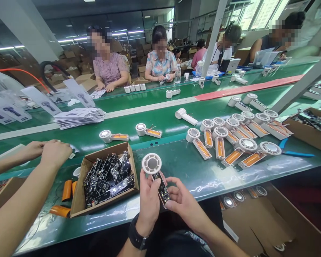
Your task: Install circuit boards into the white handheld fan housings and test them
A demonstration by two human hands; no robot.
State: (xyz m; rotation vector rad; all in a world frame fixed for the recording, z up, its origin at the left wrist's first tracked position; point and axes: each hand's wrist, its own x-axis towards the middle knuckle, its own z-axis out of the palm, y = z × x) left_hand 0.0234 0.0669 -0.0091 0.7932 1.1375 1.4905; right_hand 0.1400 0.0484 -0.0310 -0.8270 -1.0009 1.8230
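Note:
My left hand (149, 200) and my right hand (182, 202) together hold a small handheld fan body (155, 171). Its round white head points away from me. A black circuit board lies in its open handle. My left hand's fingers wrap the handle from the left. The thumb and fingers of my right hand pinch the handle's lower end. Just left of my hands stands a cardboard box (80, 192) filled with black circuit boards (108, 178).
Several open fan bodies (231, 141) with orange batteries lie on the green bench (187, 167) to the right. Orange battery cells (66, 190) lie left of the box. A co-worker's arms (29, 178) reach in from the left. Other people sit across the conveyor. Blue pliers (294, 152) lie far right.

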